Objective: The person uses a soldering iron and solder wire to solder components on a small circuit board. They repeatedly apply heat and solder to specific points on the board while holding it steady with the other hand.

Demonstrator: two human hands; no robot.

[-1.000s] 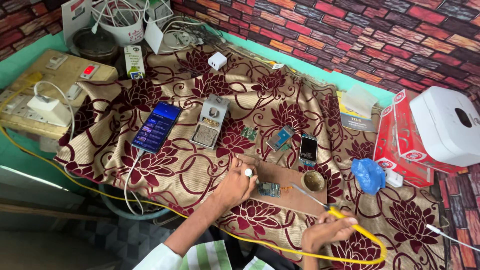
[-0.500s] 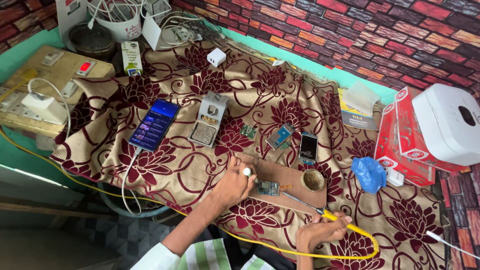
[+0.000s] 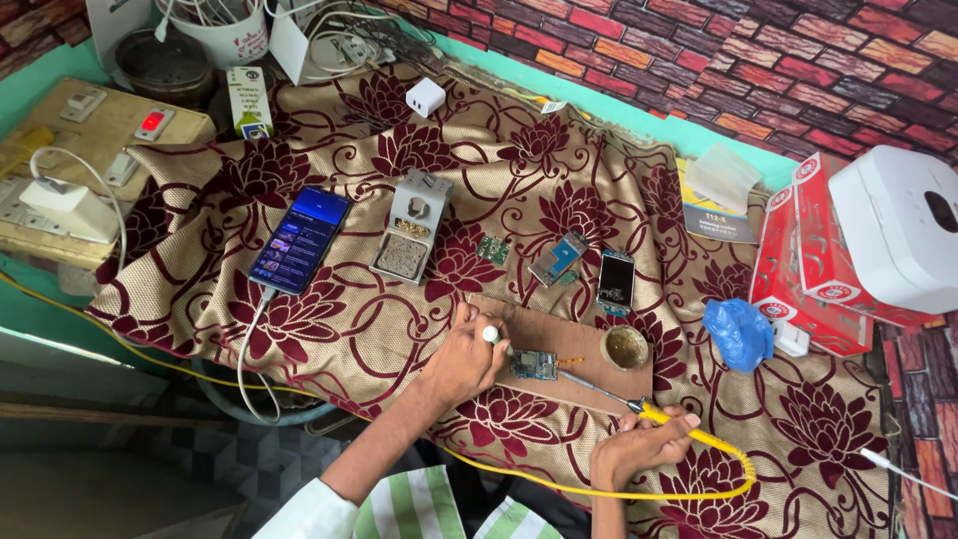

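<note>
Your left hand pinches a white-capped tool against the small circuit board to pin it on the wooden board, while your right hand grips the yellow-handled soldering iron, tip angled toward it.

L hand curled, fingers pinched, forearm angled up-right; R hand fisted in closed grip.

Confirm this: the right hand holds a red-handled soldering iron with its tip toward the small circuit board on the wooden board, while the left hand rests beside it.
Not quite: in the head view the soldering iron in the right hand has a yellow handle, not red. Its tip does point toward the small circuit board on the wooden board, with the left hand beside it.
</note>
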